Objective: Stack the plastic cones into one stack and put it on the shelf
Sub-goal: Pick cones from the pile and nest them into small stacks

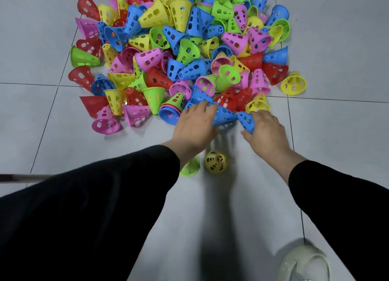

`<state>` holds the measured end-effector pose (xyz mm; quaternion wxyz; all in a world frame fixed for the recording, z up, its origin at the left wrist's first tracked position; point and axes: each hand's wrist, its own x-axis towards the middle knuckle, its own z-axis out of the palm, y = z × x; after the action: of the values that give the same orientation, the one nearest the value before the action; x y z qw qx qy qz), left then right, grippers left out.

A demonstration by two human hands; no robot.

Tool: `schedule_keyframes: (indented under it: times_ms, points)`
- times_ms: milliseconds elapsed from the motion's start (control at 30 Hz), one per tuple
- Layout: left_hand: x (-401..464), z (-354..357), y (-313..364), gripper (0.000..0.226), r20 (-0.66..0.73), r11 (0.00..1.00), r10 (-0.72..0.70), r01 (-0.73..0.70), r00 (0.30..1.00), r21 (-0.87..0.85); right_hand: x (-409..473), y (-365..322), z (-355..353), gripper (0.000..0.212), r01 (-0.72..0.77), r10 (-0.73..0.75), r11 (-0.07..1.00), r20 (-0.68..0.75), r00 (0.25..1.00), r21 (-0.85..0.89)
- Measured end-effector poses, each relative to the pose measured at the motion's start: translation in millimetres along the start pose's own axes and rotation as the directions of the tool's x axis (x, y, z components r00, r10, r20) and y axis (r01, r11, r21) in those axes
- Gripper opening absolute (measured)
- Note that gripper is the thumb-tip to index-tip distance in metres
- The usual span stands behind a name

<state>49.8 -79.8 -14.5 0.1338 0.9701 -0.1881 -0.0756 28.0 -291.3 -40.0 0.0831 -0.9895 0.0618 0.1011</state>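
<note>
A big heap of perforated plastic cones (185,49) in red, blue, yellow, green and pink covers the tiled floor ahead. My left hand (194,126) grips a blue cone (224,116) at the heap's near edge, its fingers over the cone's wide end. My right hand (266,131) holds a second blue cone (246,121) by its rim, narrow end pointing toward the first. The two blue cones lie close together, tips a little apart. No shelf is in view.
A yellow cone (215,161) and a green cone (190,167) stand on the floor under my left wrist. A short mixed stack with a blue base (170,112) lies left of my left hand. A white shoe (305,264) shows at bottom right.
</note>
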Motion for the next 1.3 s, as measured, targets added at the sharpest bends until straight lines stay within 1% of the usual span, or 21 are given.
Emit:
schedule_keyframes:
  times_ms: [33,100,167,267,333,433,500,567,633,667,733,800,867,967,1033,1067,1133,1200,1300]
  points:
    - [9.3,2.2,1.5,0.067,0.039,0.996,0.032,-0.035,0.999,0.077,2.4,1.2,2.1,0.066,-0.024,0.024,1.0,0.041,0.999,0.008]
    - [24.9,6.8,5.0,0.07,0.115,0.98,0.07,-0.09,0.991,0.178,5.6,2.1,6.0,0.067,-0.065,0.06,0.997,0.104,0.993,0.051]
    - [35.5,12.2,8.1,0.07,0.162,0.966,0.071,-0.108,0.984,0.233,7.8,0.7,8.0,0.067,-0.073,0.061,0.994,0.142,0.988,0.078]
    - [44.9,21.1,13.8,0.066,0.256,0.934,0.087,-0.168,0.963,0.315,8.5,0.3,10.3,0.066,-0.089,0.076,0.994,0.18,0.981,0.067]
    - [50.6,23.6,15.8,0.063,0.288,0.9,0.088,-0.201,0.953,0.387,10.7,-1.7,9.7,0.064,-0.117,0.105,0.992,0.197,0.975,0.052]
    - [56.5,23.3,19.4,0.056,0.287,0.867,0.094,-0.22,0.953,0.447,13.5,-4.2,9.5,0.06,-0.163,0.145,0.985,0.232,0.962,0.06]
    - [57.6,23.6,20.6,0.052,0.304,0.85,0.098,-0.239,0.948,0.47,14.1,-4.0,10.0,0.057,-0.2,0.169,0.974,0.245,0.955,0.108]
    - [57.5,24.6,19.9,0.045,0.324,0.854,0.066,-0.221,0.944,0.47,14.1,-2.5,10.1,0.054,-0.241,0.193,0.954,0.252,0.948,0.177]
    - [57.0,23.6,20.7,0.038,0.346,0.877,0.024,-0.186,0.938,0.443,13.6,-0.7,8.6,0.057,-0.254,0.196,0.937,0.242,0.95,0.24]
    - [56.7,21.7,21.2,0.035,0.35,0.89,0.008,-0.166,0.937,0.424,13.3,-0.3,6.9,0.06,-0.254,0.191,0.928,0.235,0.953,0.272]
    - [55.5,15.5,19.5,0.035,0.31,0.93,-0.016,-0.099,0.951,0.353,12.7,-1.1,1.7,0.062,-0.246,0.178,0.902,0.213,0.961,0.354]
    - [52.1,4.8,14.7,0.044,0.224,0.976,-0.043,-0.007,0.974,0.217,12.2,-4.8,-6.0,0.06,-0.235,0.169,0.86,0.182,0.969,0.452]
    - [44.9,-6.9,9.5,0.052,0.099,0.997,-0.062,0.057,0.993,0.052,9.1,-12.9,-16.0,0.055,-0.21,0.154,0.806,0.146,0.977,0.553]
    - [26.7,-27.5,6.9,0.053,-0.078,0.975,-0.098,0.079,0.992,-0.209,-2.6,-28.1,-30.1,0.054,-0.161,0.136,0.704,0.09,0.987,0.692]
    - [9.1,-39.7,2.4,0.051,-0.16,0.929,-0.178,0.112,0.971,-0.352,-16.1,-37.8,-37.4,0.051,-0.114,0.103,0.669,0.06,0.993,0.735]
    - [-1.3,-43.8,-2.0,0.052,-0.167,0.902,-0.228,0.143,0.959,-0.408,-23.8,-41.4,-38.2,0.05,-0.081,0.071,0.666,0.045,0.996,0.741]
    - [-26.7,-45.9,-13.3,0.052,-0.126,0.826,-0.3,0.191,0.946,-0.53,-40.9,-45.9,-35.9,0.049,-0.03,0.009,0.667,0.033,0.999,0.744]
    - [-57.1,-41.2,-24.4,0.055,-0.065,0.774,-0.297,0.2,0.953,-0.601,-58.7,-49.3,-29.9,0.048,0.003,-0.039,0.679,0.032,0.999,0.734]
    - [-97.7,-26.5,-34.8,0.06,0.009,0.765,-0.277,0.226,0.961,-0.603,-82.8,-52.7,-16.5,0.05,0.035,-0.096,0.714,0.049,0.994,0.699]
